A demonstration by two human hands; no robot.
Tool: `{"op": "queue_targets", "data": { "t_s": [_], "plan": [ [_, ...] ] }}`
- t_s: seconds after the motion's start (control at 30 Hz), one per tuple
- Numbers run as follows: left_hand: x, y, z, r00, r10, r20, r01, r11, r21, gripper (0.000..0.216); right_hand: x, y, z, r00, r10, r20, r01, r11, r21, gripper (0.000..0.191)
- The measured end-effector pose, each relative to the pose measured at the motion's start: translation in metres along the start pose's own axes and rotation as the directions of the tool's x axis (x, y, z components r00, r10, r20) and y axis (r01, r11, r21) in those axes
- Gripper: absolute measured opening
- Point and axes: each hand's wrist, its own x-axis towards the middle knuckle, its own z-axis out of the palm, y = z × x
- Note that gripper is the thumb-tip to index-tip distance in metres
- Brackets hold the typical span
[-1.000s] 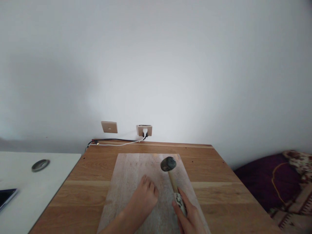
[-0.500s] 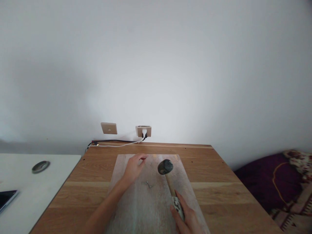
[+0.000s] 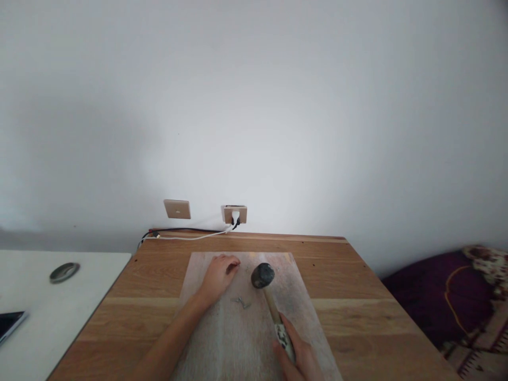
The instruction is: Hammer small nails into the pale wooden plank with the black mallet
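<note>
A pale wooden board (image 3: 210, 338) lies flat on a brown wooden table (image 3: 357, 312). My right hand (image 3: 297, 360) grips the wooden handle of a mallet with a dark round head (image 3: 262, 275), which hovers over the far part of the board. My left hand (image 3: 219, 274) rests on the far left part of the board with fingers curled, fingertips pinched together near the board's far edge; whether it holds a nail is too small to tell. A few loose nails (image 3: 240, 302) lie on the board between the two hands.
A white table (image 3: 47, 312) adjoins on the left, with a round grey disc (image 3: 64, 272) and a dark phone (image 3: 10, 324) at its edge. Wall sockets (image 3: 235, 214) with cables sit behind the table. A purple patterned cushion (image 3: 448, 296) lies at the right.
My left hand moved from the board's middle to its far part, uncovering the loose nails. The mallet head drifted left and slightly nearer my left hand.
</note>
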Motion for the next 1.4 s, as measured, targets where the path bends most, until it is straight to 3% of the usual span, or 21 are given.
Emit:
{"op": "queue_targets", "data": {
  "t_s": [0.27,0.47,0.6,0.8,1.03,1.4],
  "plan": [
    [-0.002,-0.003,0.002,0.999,0.032,0.007,-0.032,0.999,0.039,0.011,0.004,-0.015,0.009,0.998,-0.029,-0.055,0.029,1.000,-0.005,0.063],
    [-0.003,-0.003,0.003,0.996,0.082,0.027,-0.084,0.993,0.085,0.012,0.007,-0.018,0.016,0.992,-0.096,-0.080,0.102,0.991,0.086,0.059],
    [-0.003,-0.003,0.003,0.998,0.058,0.025,-0.059,0.997,0.047,0.013,0.011,-0.024,0.020,0.989,-0.077,-0.125,0.087,0.994,0.071,0.058],
    [-0.004,-0.003,0.004,1.000,-0.024,0.006,0.024,0.999,-0.045,0.045,0.028,-0.043,0.019,0.995,-0.064,-0.077,0.063,0.998,-0.017,0.057],
    [-0.004,-0.002,0.003,0.999,-0.052,-0.003,0.051,0.995,-0.082,0.052,0.035,-0.065,0.021,0.993,-0.094,-0.072,0.092,0.995,-0.030,0.055],
    [-0.004,-0.005,0.006,0.999,-0.040,-0.014,0.039,0.995,-0.090,0.054,0.034,-0.055,0.021,0.992,-0.091,-0.093,0.087,0.995,-0.052,0.057]
  ]
}}
